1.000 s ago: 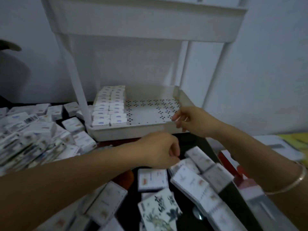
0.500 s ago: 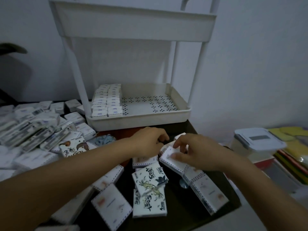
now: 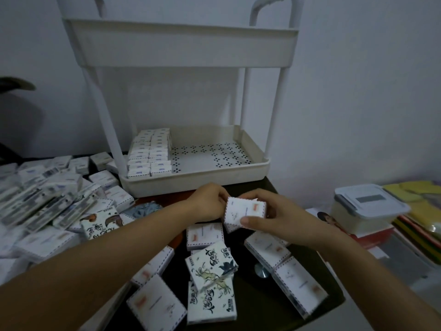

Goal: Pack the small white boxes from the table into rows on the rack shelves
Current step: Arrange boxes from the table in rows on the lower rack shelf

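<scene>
Packing looks to be at an early stage. Two neat rows of small white boxes (image 3: 150, 156) stand along the left side of the lower shelf (image 3: 198, 181) of the rack (image 3: 278, 115), and the shelf's perforated floor shows to the right of them. The wall of the upper shelf (image 3: 181, 48) hides whatever may lie inside it.

Far more waits on the tabletop (image 3: 257, 304). A loose heap (image 3: 47, 199) fills the left of the frame, and others lie flat across the lower middle, among them boxes with ink drawings (image 3: 211, 266).

Both hands meet in the middle of the frame, just in front of the shelf rim. The right hand (image 3: 274, 218) grasps the held box (image 3: 245, 211), thumb on its front face and fingers behind. The left hand (image 3: 207, 204) is curled at its left edge and seems to pinch it, though its fingertips are hidden.

That held box is flat and white, edged with a dashed border, with a small orange mark near its upper right corner. It may be two boxes pressed together.

A lidded plastic container (image 3: 367, 209) sits at the right.
</scene>
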{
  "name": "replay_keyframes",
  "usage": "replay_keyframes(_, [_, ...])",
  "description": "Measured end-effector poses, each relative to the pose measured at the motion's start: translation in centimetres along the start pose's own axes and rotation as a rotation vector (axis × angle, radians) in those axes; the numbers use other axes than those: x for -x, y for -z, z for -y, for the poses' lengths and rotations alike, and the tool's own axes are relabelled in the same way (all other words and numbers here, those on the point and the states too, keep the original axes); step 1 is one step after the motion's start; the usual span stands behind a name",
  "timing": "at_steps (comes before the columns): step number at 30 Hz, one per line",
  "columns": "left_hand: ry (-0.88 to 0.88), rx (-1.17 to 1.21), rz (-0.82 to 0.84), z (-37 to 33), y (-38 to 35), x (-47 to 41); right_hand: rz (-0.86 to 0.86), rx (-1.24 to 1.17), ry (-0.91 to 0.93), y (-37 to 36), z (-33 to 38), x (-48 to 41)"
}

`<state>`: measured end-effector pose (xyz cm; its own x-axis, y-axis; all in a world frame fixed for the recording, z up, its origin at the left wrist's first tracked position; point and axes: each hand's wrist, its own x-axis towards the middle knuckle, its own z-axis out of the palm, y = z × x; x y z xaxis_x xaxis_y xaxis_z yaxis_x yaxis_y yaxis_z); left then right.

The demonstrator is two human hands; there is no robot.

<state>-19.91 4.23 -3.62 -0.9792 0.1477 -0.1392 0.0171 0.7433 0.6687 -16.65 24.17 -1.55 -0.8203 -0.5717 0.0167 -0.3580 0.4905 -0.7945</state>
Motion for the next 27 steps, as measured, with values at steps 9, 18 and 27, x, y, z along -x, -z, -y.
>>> replay_keyframes(9, [0.047,0.411,-0.188,1.3,4.7,1.2,-0.213,-0.298,-0.052,0.5,0.0,-3.9])
replay_keyframes(18, [0.090,0.622,-0.215,3.3,10.0,2.1,-0.332,-0.318,-0.033,0.8,1.4,-12.2])
replay_keyframes(27, [0.143,0.704,-0.232,4.4,12.6,-1.7,-0.364,-0.171,-0.026,-0.2,1.9,-18.0])
